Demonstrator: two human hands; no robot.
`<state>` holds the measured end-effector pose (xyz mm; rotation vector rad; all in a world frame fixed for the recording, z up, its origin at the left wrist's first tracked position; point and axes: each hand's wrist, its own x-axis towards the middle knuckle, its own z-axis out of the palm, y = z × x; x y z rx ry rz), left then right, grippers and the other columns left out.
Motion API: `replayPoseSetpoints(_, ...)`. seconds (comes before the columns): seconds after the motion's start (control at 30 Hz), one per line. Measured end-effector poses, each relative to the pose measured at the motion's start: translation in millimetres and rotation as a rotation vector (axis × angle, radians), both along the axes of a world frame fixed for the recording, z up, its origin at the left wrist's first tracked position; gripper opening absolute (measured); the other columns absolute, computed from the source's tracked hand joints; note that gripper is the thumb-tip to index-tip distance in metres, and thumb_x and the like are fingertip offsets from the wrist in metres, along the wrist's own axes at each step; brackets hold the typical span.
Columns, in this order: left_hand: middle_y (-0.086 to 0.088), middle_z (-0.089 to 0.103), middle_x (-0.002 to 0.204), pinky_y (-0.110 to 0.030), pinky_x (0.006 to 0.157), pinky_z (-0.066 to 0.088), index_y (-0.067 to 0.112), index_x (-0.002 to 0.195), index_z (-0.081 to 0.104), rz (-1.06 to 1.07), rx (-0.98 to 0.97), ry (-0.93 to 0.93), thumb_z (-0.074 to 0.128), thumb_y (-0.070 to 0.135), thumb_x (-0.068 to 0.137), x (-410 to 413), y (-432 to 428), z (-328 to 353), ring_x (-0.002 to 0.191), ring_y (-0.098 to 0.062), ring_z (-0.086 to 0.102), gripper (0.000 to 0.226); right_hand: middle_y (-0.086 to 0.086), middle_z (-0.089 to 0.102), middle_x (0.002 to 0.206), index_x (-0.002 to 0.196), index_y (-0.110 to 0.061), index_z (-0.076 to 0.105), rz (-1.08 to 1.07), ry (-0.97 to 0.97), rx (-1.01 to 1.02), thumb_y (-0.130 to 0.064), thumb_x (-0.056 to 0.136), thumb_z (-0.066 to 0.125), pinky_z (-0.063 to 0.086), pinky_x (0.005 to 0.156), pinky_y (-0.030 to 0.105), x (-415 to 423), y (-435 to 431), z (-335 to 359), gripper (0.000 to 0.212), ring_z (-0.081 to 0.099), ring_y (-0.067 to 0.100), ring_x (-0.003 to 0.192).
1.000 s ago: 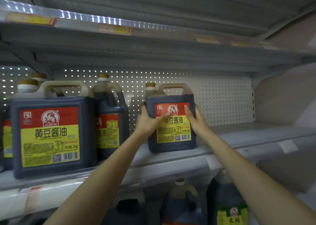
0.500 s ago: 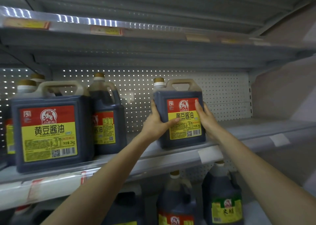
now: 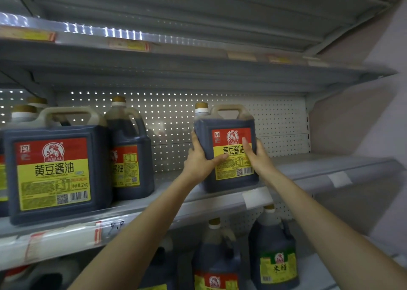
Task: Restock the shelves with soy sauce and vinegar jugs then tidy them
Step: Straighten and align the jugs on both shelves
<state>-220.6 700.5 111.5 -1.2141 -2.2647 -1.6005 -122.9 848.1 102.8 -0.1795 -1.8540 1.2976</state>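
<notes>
A dark soy sauce jug point(image 3: 229, 135) with a red and yellow label and a gold cap stands on the grey middle shelf point(image 3: 330, 168). My left hand point(image 3: 199, 161) grips its left side, thumb across the label. My right hand point(image 3: 256, 155) holds its right side, fingers on the label. Further left on the same shelf stand a large soy sauce jug point(image 3: 55, 166) at the front edge and another jug point(image 3: 130, 155) behind it, turned sideways. More jugs sit at the far left, partly cut off.
Bare shelf lies to the right of the held jug, up to the side wall point(image 3: 352, 118). A perforated back panel point(image 3: 171, 122) closes the rear. The shelf above point(image 3: 198, 54) hangs low. Below stand a soy sauce jug point(image 3: 217, 259) and a green-labelled vinegar jug point(image 3: 275, 254).
Both hands have slid the jug to the right and further back along the shelf, away from the sideways jug. The grip on it is unchanged.
</notes>
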Motion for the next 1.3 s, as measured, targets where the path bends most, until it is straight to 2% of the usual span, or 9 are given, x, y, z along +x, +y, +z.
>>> replayPoseSetpoints(0.17,-0.012,0.043,0.141,-0.056,0.104,0.040,0.041,0.142,-0.026,-0.020,-0.024,-0.007,0.079,0.065,0.035,2.0,-1.8,-4.5,0.129,-0.033,0.045,0.152,-0.005,0.055,0.111,0.140,-0.023,0.026,0.034,-0.009,0.033,-0.039,0.092,0.052,0.044,0.067,0.018,6.8,-4.5,-6.3,0.057,0.054,0.000,0.085)
replayPoseSetpoints(0.53,-0.015,0.039,0.140,-0.054,0.103,0.041,0.030,0.146,-0.025,0.041,0.010,0.024,0.083,0.037,0.068,19.1,-1.1,-7.8,0.127,-0.034,0.045,0.133,0.005,0.057,0.123,0.137,-0.019,0.032,-0.032,0.056,-0.026,-0.038,0.093,0.050,0.046,0.075,0.026,-3.0,-12.7,-14.1,0.052,0.058,0.018,0.102)
replayPoseSetpoints(0.63,-0.016,0.035,0.146,-0.053,0.106,0.039,0.026,0.147,-0.024,0.009,0.000,0.002,0.079,0.033,0.074,21.2,-10.2,-8.7,0.131,-0.033,0.041,0.127,0.010,0.047,0.137,0.145,-0.017,0.020,-0.081,0.006,0.042,-0.041,0.089,0.056,0.046,0.085,0.033,0.0,-22.9,-13.4,0.071,0.053,0.021,0.113)
replayPoseSetpoints(0.7,-0.014,0.032,0.151,-0.049,0.110,0.035,0.022,0.148,-0.021,0.010,0.043,-0.003,0.073,0.037,0.080,27.8,-22.8,-10.9,0.136,-0.030,0.037,0.117,0.009,0.024,0.150,0.151,-0.022,0.000,-0.169,-0.057,0.115,-0.054,0.083,0.055,0.041,0.099,0.045,2.0,-32.8,-12.8,0.093,0.037,0.028,0.132)
replayPoseSetpoints(0.83,-0.004,0.020,0.158,-0.034,0.112,0.027,0.021,0.152,-0.009,0.074,0.103,0.215,0.055,0.045,0.092,43.6,-60.2,-13.1,0.142,-0.019,0.026,0.091,0.000,-0.016,0.156,0.145,-0.039,-0.018,-0.268,-0.136,0.323,-0.073,0.073,0.040,0.017,0.112,0.061,5.1,-51.0,-18.4,0.098,0.000,0.030,0.145)
replayPoseSetpoints(0.97,0.008,0.009,0.160,-0.038,0.113,0.029,0.029,0.151,-0.009,0.183,-0.005,0.480,0.042,0.056,0.092,47.9,-107.3,-12.1,0.144,-0.009,0.018,0.082,-0.010,-0.035,0.150,0.134,-0.048,-0.032,-0.340,-0.207,0.611,-0.085,0.072,0.020,0.001,0.114,0.060,4.2,-64.1,-23.5,0.089,-0.020,0.024,0.143)
replayPoseSetpoints(1.07,-0.001,0.015,0.159,-0.038,0.114,0.029,0.025,0.151,-0.008,0.320,-0.100,0.649,0.039,0.057,0.092,37.2,-140.4,-4.0,0.144,-0.015,0.019,0.082,-0.017,-0.042,0.144,0.131,-0.054,-0.032,-0.262,-0.114,0.782,-0.084,0.072,0.016,-0.009,0.114,0.054,0.2,-87.5,-16.9,0.082,-0.031,0.014,0.138)
replayPoseSetpoints(1.17,-0.004,0.013,0.160,-0.038,0.118,0.009,0.022,0.151,-0.005,0.537,-0.196,0.870,0.024,0.067,0.089,24.6,-173.0,8.5,0.147,-0.020,0.007,0.082,-0.022,-0.040,0.145,0.139,-0.054,-0.020,-0.196,-0.010,0.979,-0.085,0.074,0.010,-0.014,0.111,0.047,-11.7,-119.0,-8.1,0.078,-0.034,0.006,0.136)
replayPoseSetpoints(1.3,-0.009,0.006,0.160,-0.042,0.115,-0.008,0.024,0.149,-0.008,0.739,-0.248,0.976,0.032,0.057,0.094,7.9,-214.8,20.2,0.147,-0.025,-0.003,0.075,-0.021,-0.033,0.148,0.143,-0.051,-0.012,-0.084,-0.003,1.013,-0.075,0.085,0.023,-0.011,0.115,0.048,-37.5,-160.5,1.1,0.072,-0.029,0.004,0.137)
